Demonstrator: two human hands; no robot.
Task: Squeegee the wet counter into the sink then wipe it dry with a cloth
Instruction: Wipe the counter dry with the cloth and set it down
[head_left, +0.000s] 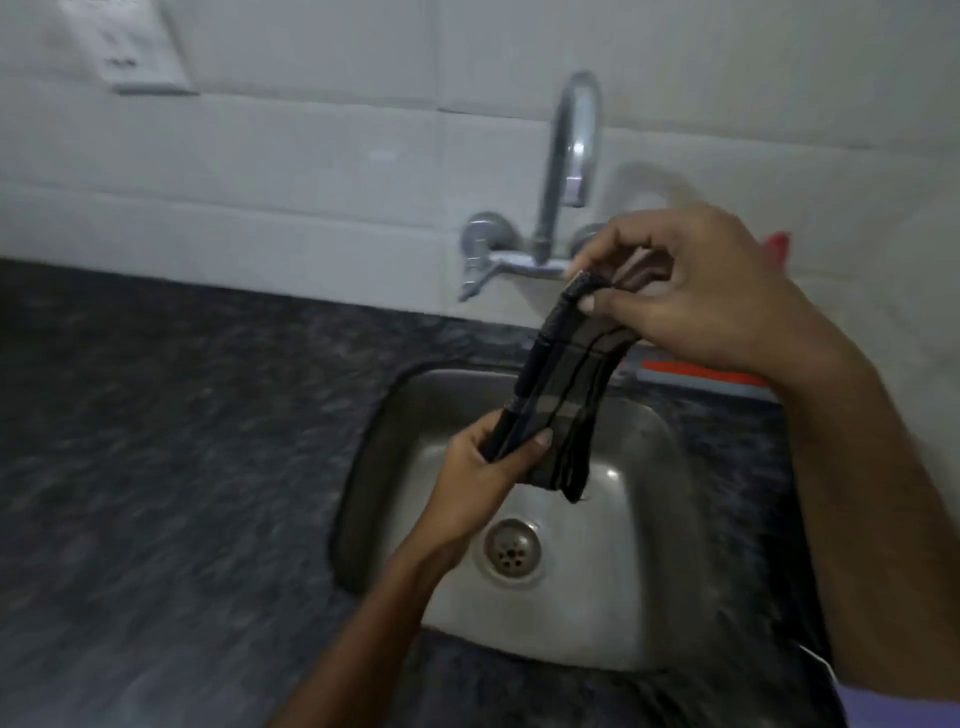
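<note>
At the far left, a white switch plate (140, 47) is sitting high on the tiled wall (311, 156), and below it the dark speckled table (156, 441) is stretching across the lower left, blurred by camera motion. Moving right, the steel sink (613, 613) is lying sunk into the table, its round drain (512, 551) showing near the middle of the basin. The left hand (483, 467) is reaching up over the sink from the lower edge of the view, and its grip is clenching round the lower end of a dark striped cloth (561, 395), thumb lying across the front of the fabric. The cloth is hanging in the air above the basin, folded into a long strip that is running up and to the right between the two hands, with one loose end drooping just beside the left thumb. Behind it, a chrome tap (566, 171) is curving out from the wall over the sink. Further right, the right hand (701, 291) is holding the upper end of the cloth, its grip pinching the fabric between thumb and curled fingers. Under the right forearm, an orange and grey object (696, 376) is lying on the table just beside the sink's far right corner; too little is showing to tell what it is. A small red thing (779, 244) is peeking out behind the right hand.
</note>
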